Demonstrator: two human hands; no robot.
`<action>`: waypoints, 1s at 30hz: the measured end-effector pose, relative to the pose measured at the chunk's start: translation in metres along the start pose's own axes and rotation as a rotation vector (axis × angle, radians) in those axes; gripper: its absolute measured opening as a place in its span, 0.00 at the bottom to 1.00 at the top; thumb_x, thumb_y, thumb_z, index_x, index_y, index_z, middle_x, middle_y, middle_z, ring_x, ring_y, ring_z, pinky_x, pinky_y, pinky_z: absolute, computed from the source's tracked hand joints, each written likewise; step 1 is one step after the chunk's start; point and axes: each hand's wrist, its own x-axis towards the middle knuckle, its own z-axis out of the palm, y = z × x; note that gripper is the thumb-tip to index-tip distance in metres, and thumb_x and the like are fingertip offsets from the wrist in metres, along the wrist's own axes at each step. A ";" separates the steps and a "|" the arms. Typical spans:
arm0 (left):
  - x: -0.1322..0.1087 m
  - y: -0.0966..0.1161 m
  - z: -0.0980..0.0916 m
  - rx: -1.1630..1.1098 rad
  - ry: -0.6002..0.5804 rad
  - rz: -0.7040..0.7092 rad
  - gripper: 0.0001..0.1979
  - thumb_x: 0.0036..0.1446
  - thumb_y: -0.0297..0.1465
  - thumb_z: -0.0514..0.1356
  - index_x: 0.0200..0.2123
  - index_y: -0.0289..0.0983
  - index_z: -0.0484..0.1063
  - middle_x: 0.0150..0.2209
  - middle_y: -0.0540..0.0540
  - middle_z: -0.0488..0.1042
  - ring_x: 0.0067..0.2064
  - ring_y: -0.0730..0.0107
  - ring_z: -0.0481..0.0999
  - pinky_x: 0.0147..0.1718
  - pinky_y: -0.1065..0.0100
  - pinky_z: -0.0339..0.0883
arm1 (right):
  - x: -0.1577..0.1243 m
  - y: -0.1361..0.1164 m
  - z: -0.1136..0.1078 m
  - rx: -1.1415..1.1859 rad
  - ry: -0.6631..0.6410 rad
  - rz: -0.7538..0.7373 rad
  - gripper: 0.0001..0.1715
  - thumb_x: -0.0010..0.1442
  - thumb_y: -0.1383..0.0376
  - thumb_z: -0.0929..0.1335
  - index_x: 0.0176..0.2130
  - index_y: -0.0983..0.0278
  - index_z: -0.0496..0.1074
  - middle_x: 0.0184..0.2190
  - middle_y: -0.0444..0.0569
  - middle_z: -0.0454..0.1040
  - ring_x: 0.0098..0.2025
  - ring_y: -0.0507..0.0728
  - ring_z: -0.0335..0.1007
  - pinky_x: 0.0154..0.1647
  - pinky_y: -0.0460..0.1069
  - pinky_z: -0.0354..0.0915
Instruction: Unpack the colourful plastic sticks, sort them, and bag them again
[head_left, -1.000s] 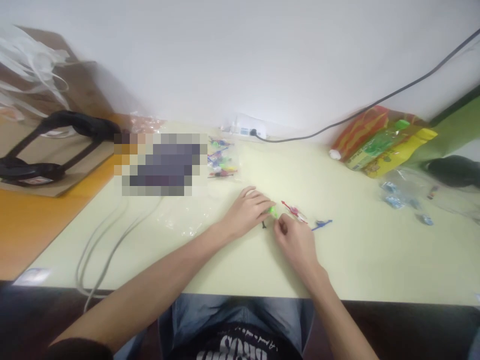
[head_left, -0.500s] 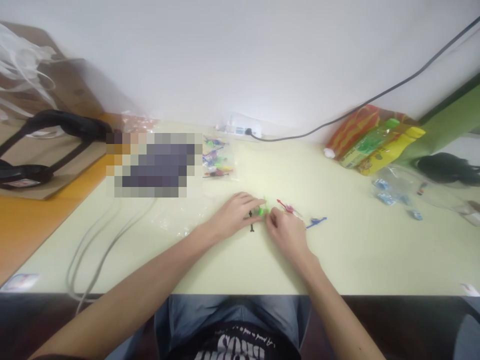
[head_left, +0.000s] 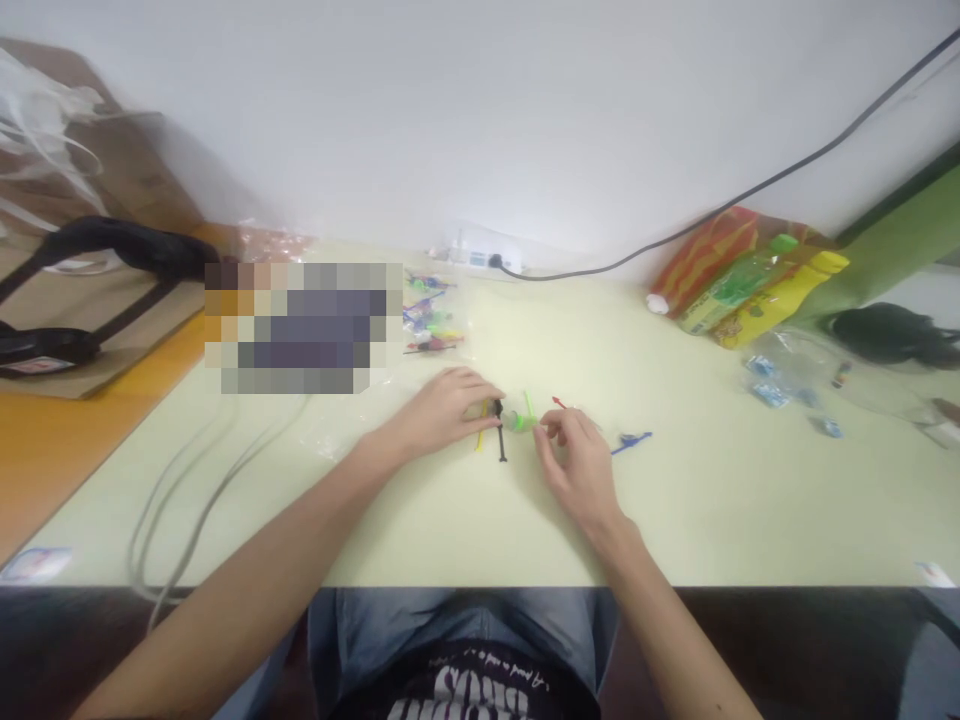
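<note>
My left hand (head_left: 454, 412) is palm-down over the table, its thumb and fingers apart around the upper end of a thin black plastic piece (head_left: 502, 440). A yellow plastic stick (head_left: 481, 438) shows partly under that hand. Between the hands lies a small green toy piece (head_left: 520, 420) with a clear round end and a thin upright green stick. My right hand (head_left: 577, 450) has curled fingers, with the fingertips at the green piece's right end. A red arrow-tipped piece (head_left: 559, 402) is partly hidden behind the right hand. Farther right is a blue arrow-tipped piece (head_left: 632, 441).
A clear bag of colourful small parts (head_left: 435, 320) lies at the back. A blurred-out dark object (head_left: 322, 330) and cables (head_left: 202, 500) are to the left. Bottles (head_left: 780, 300), blue packets (head_left: 769, 390) and a black item (head_left: 885, 335) stand or lie at right. A power strip (head_left: 480, 250) sits by the wall.
My left hand has moved left off the green piece to the black one, uncovering the yellow stick. My right hand has shifted slightly right, its fingers a little looser.
</note>
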 end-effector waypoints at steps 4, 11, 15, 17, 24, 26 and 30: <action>0.000 0.002 -0.001 0.007 -0.009 0.013 0.11 0.65 0.36 0.63 0.49 0.42 0.78 0.45 0.46 0.81 0.48 0.61 0.79 0.53 0.58 0.66 | -0.001 0.001 0.001 -0.053 -0.032 -0.097 0.10 0.69 0.62 0.63 0.47 0.61 0.69 0.42 0.54 0.75 0.48 0.63 0.69 0.54 0.59 0.64; -0.001 0.006 -0.010 -0.026 -0.064 0.065 0.10 0.62 0.33 0.64 0.46 0.41 0.79 0.42 0.46 0.82 0.47 0.61 0.78 0.50 0.60 0.69 | -0.001 0.006 0.004 -0.117 -0.067 -0.136 0.20 0.67 0.61 0.65 0.57 0.62 0.67 0.52 0.57 0.73 0.57 0.68 0.64 0.59 0.64 0.61; -0.003 0.007 -0.014 -0.026 -0.089 0.027 0.12 0.61 0.36 0.65 0.47 0.42 0.79 0.43 0.46 0.81 0.48 0.60 0.78 0.49 0.62 0.70 | -0.001 0.005 0.004 -0.104 -0.066 -0.123 0.19 0.67 0.61 0.65 0.57 0.61 0.67 0.52 0.57 0.73 0.57 0.68 0.64 0.59 0.64 0.61; -0.004 0.005 -0.015 -0.026 -0.076 0.022 0.17 0.60 0.40 0.67 0.50 0.42 0.78 0.46 0.45 0.81 0.50 0.59 0.77 0.51 0.60 0.70 | -0.002 0.004 0.003 -0.094 -0.062 -0.108 0.19 0.67 0.61 0.65 0.57 0.61 0.67 0.52 0.57 0.72 0.58 0.68 0.64 0.59 0.64 0.61; -0.003 0.000 -0.010 -0.039 -0.038 0.012 0.21 0.61 0.47 0.65 0.51 0.41 0.78 0.49 0.43 0.79 0.52 0.57 0.76 0.54 0.58 0.68 | -0.001 0.011 -0.009 -0.070 0.124 -0.028 0.15 0.66 0.65 0.63 0.52 0.61 0.69 0.48 0.56 0.73 0.51 0.65 0.66 0.54 0.61 0.63; -0.002 0.003 -0.005 -0.038 -0.019 0.006 0.23 0.61 0.47 0.65 0.53 0.42 0.77 0.50 0.42 0.78 0.53 0.57 0.75 0.55 0.57 0.67 | 0.000 0.021 -0.018 -0.110 0.216 0.031 0.13 0.66 0.66 0.62 0.49 0.62 0.70 0.45 0.55 0.73 0.48 0.64 0.66 0.53 0.61 0.62; 0.001 0.012 0.003 -0.001 0.040 0.020 0.20 0.63 0.44 0.64 0.55 0.43 0.76 0.52 0.43 0.77 0.54 0.57 0.75 0.56 0.57 0.65 | -0.004 0.041 -0.033 -0.313 0.249 0.123 0.15 0.64 0.61 0.64 0.49 0.61 0.73 0.49 0.57 0.70 0.51 0.67 0.62 0.51 0.62 0.58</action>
